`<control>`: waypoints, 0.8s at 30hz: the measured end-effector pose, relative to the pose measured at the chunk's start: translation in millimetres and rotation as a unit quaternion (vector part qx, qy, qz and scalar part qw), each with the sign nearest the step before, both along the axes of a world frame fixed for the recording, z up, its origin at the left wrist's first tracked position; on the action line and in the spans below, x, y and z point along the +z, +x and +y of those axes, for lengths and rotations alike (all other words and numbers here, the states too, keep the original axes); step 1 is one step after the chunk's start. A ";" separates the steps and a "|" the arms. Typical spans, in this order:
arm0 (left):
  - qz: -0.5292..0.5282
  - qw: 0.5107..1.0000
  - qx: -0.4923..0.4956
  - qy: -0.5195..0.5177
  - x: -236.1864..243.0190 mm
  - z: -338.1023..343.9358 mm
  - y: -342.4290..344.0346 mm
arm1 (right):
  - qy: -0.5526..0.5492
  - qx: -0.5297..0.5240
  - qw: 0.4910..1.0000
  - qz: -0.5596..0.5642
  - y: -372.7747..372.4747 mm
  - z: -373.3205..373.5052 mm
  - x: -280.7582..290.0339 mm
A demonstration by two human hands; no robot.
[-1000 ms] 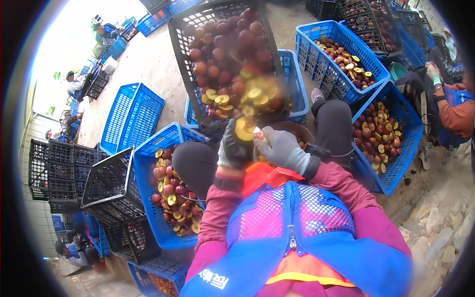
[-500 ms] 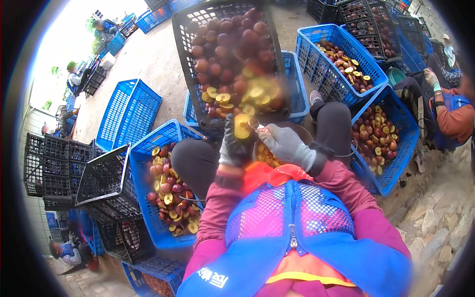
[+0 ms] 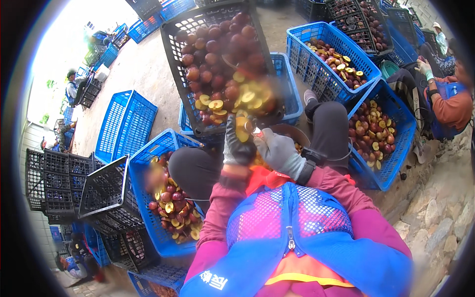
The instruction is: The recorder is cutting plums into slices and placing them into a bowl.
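Observation:
My left hand (image 3: 236, 147), in a dark glove, pinches a halved plum (image 3: 242, 132) with yellow flesh. My right hand (image 3: 283, 153), in a grey glove, grips a small pitting tool (image 3: 257, 131) with a metal tip and a red and white handle. The tip is close against the plum half; whether it has gone into the flesh, I cannot tell. Just beyond my hands a black crate (image 3: 173, 69) leans toward me, holding whole plums and several cut halves. Between my knees sits a round bowl (image 3: 298, 134) with yellow-orange pieces, partly hidden by my right hand.
Blue crates with cut plums stand by my left knee (image 3: 141, 198), beyond my right knee (image 3: 396, 166) and far right (image 3: 341, 37). Another blue crate (image 3: 123, 123) and stacked black crates (image 3: 54, 180) are at left. A person (image 3: 448, 99) works close at right.
The whole view has shifted slightly. My hands stay together at the plum half, which now looks more shaded, with the tool still beside it.

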State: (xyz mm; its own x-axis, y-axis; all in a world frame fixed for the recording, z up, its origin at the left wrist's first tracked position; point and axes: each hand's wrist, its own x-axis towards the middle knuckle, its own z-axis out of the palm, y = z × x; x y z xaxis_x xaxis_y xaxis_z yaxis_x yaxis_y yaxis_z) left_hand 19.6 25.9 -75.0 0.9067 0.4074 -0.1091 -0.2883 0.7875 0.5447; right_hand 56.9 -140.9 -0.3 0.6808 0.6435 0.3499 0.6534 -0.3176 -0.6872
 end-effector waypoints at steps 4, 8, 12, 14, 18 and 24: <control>-0.012 1.000 0.019 -0.018 37.1 -20.2 -4.6 | -0.030 -0.007 1.000 0.003 6.0 -5.3 1.2; 0.048 0.998 0.036 0.030 38.2 -18.3 -7.4 | -0.048 0.022 0.998 0.027 4.4 -5.3 -3.9; 0.092 0.988 0.041 0.121 36.0 -19.4 -5.7 | -0.064 0.024 0.996 0.058 -0.9 -4.4 -6.7; 0.105 0.990 0.038 0.086 37.2 -21.2 -4.0 | -0.070 0.026 0.995 0.070 -0.8 -6.5 -6.9; 0.127 0.971 0.045 0.196 6.5 -12.3 -8.4 | -0.060 0.045 0.992 0.101 -4.5 -9.9 -10.0; 0.092 0.786 0.144 0.594 -25.0 -5.1 -13.4 | -0.053 0.079 0.979 0.179 -3.8 -17.3 -27.5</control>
